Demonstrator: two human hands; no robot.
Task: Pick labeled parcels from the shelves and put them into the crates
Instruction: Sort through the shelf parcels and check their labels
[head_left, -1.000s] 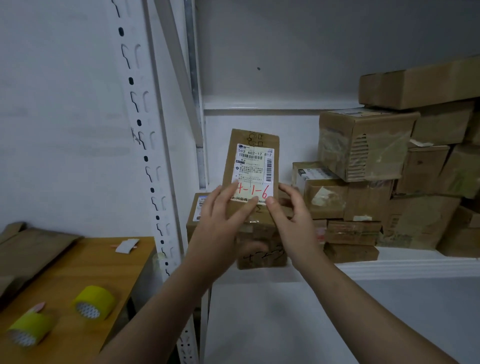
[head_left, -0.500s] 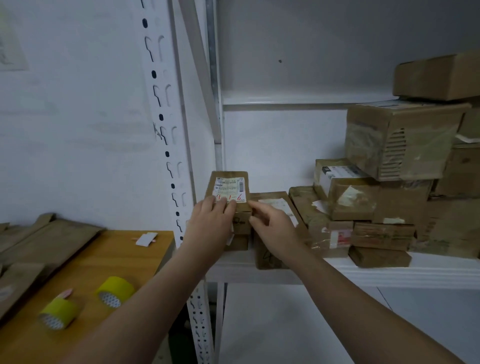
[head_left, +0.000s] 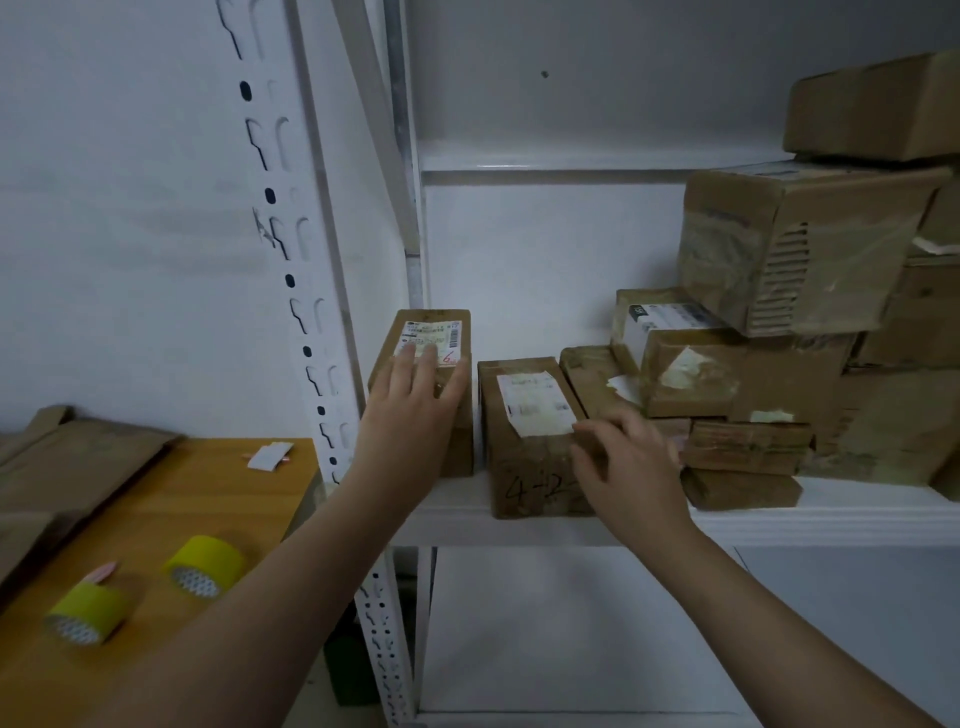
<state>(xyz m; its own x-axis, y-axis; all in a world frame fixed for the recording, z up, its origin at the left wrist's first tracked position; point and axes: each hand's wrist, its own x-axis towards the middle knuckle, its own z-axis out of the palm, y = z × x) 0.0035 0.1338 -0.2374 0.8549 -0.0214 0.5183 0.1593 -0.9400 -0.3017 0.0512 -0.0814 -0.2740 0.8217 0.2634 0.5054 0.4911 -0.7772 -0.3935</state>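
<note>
Bearing handwritten "4-2": parcel (head_left: 535, 467)

Left of the parcel marked 4-2 (head_left: 524, 467), the left hand (head_left: 415, 400) lay flat on the neighbouring parcel (head_left: 460, 447) and covered the lower part of its label (head_left: 441, 332); of the red writing only a "6" showed. Print on that label and on the 4-2 parcel's sticker (head_left: 535, 405) was too small and blurred to read. The right hand (head_left: 628, 462), blurred, masked the 4-2 parcel's right front corner; grip or mere touch not determinable. Far right of it, the stack of boxes (head_left: 883, 415) ran off the frame edge. Both forearms (head_left: 270, 597) were cut off below.
</note>
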